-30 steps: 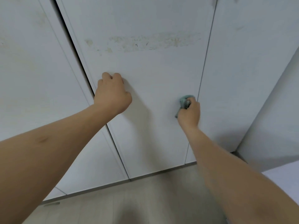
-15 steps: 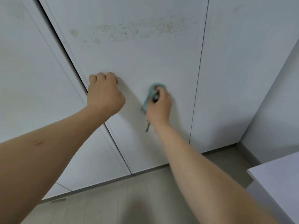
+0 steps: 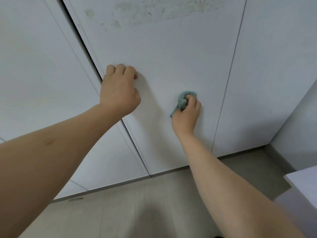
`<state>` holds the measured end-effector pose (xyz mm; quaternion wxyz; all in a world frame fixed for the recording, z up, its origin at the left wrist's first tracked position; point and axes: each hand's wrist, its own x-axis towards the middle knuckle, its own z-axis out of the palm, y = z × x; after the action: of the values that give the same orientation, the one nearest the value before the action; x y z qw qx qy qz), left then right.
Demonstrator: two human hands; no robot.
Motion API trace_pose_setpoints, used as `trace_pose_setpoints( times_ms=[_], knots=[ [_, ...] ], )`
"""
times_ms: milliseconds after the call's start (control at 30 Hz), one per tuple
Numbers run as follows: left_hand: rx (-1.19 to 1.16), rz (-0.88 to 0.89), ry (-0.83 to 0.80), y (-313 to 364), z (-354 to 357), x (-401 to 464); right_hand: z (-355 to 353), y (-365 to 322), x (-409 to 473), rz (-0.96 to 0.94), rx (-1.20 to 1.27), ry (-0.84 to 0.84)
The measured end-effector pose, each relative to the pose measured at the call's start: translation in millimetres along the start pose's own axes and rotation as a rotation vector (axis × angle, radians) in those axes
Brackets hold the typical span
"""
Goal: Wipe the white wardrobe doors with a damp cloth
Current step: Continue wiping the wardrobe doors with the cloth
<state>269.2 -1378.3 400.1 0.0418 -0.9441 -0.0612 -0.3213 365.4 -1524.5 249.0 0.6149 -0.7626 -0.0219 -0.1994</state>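
1. Flat white matte wardrobe door panel (image 3: 171, 54) in the middle, with a band of yellowish smudgy stains (image 3: 163, 9) well above the grip. Another white door (image 3: 42, 57) left of it past a dark gap, a third white door (image 3: 265, 74) to the right past a thin seam. Pale beige wood-look floor (image 3: 120, 203) below, grey skirting strip under the doors, corner of a white flat-topped unit (image 3: 305, 184) bottom right.
2. Right hand (image 3: 186, 115) clenched around a bunched-up teal cloth (image 3: 181, 100), pressed against the middle door, cloth poking out above and left of the fingers.
3. Left hand (image 3: 119, 90) curled into a loose fist, knuckles against the same door, nothing held, just beside the dark gap.
4. Plenty of bare door above and below the cloth; thin seam near on the right, left fist off to the left.
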Motion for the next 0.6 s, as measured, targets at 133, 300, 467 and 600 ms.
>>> trace_pose_setpoints(
  times_ms=[133, 300, 467, 600],
  knots=[
    [0.025, 0.167, 0.086, -22, 10, -1, 13, -43, -21, -0.104, 0.009, -0.086],
    [-0.067, 0.218, -0.057, -32, -11, 4, -11, -143, 31, -0.153, 0.024, 0.077],
    [-0.365, 0.078, -0.207, -45, -47, 26, 10, -198, 16, -0.182, 0.036, 0.121],
    [-0.558, 0.071, -0.293, -47, -62, 32, 42, -177, -28, -0.069, 0.040, 0.038]
  ],
)
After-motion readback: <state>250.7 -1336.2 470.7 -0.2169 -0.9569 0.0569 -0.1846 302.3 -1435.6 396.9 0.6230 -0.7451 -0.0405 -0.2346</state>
